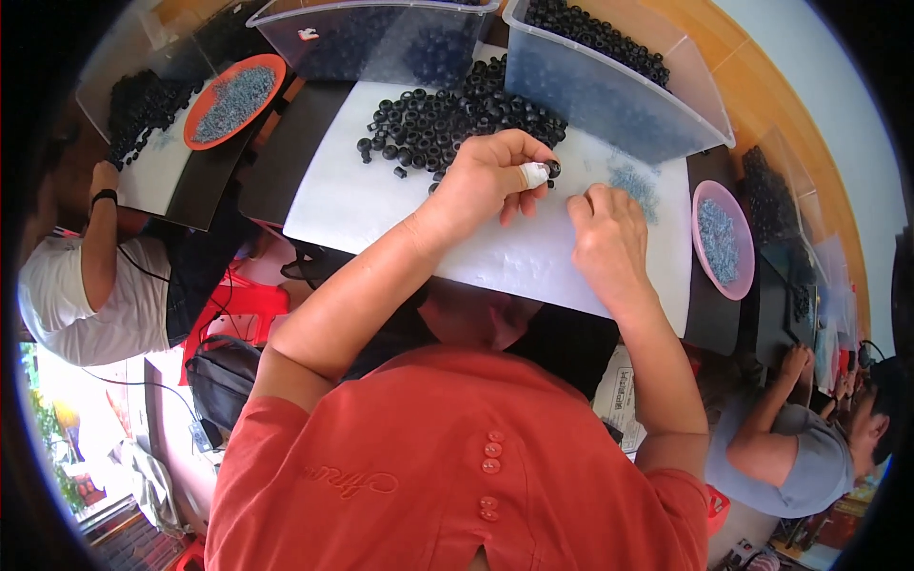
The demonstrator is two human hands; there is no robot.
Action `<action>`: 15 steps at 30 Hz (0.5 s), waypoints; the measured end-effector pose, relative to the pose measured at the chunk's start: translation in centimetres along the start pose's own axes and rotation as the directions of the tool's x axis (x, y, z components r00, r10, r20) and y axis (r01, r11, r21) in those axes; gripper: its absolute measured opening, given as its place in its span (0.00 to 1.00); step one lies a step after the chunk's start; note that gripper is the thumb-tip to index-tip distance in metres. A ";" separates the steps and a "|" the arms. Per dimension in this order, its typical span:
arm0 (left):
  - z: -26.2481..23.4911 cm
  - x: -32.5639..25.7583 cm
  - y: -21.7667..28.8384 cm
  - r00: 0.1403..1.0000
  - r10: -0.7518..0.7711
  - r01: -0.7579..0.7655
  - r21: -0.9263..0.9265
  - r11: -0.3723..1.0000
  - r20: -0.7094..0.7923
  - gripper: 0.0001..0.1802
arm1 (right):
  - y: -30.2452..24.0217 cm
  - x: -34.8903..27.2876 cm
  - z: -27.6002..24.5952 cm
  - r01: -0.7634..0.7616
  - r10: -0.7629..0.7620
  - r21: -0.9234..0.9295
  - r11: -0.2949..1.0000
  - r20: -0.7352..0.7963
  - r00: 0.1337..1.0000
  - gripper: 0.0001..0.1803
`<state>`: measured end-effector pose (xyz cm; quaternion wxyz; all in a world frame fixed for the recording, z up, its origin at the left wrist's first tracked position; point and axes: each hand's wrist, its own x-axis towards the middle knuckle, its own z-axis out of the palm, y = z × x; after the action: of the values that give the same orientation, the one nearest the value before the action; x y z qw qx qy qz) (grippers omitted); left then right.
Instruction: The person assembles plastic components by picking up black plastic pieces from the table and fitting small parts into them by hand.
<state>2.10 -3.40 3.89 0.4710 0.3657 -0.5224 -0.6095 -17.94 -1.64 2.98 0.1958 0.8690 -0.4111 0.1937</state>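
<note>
Beyond both hands the white table [381, 205] carries a heap of black rings [447, 119], with a clear bin [609, 95] further back and a pink dish [724, 238] to the right. The left hand [486, 181] has its grip clenched on one black ring [552, 169] at a taped fingertip. The right hand [609, 238], just beside it, presses curled fingers onto small grey pieces [633, 186]; whether it holds one I cannot tell, and a loose pinch could drop the ring among them.

Single head-worn fisheye view, looking steeply down and forward from close above the white work mat [381, 200]; edges bent and dark at the rim; far corners perhaps unreadable.
</note>
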 end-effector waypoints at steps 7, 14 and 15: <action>-0.3 0.1 0.0 1.000 -0.010 0.010 0.019 1.000 0.001 0.08 | 0.7 1.9 -1.3 -0.155 0.202 0.541 0.826 -0.029 0.979 0.07; -0.5 0.5 -0.1 1.000 -0.012 0.010 -0.086 0.996 -0.022 0.07 | 0.7 4.6 -1.1 -0.227 0.417 0.917 0.327 0.075 0.906 0.09; -0.6 0.3 0.0 0.999 -0.030 0.024 -0.151 0.988 -0.037 0.07 | 0.3 4.9 -1.2 -0.220 0.411 0.920 0.325 0.072 0.909 0.09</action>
<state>2.54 -3.85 3.83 0.4992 0.3482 -0.4606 -0.6461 -15.53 -4.33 6.51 -0.3188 0.7135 -0.3792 0.4955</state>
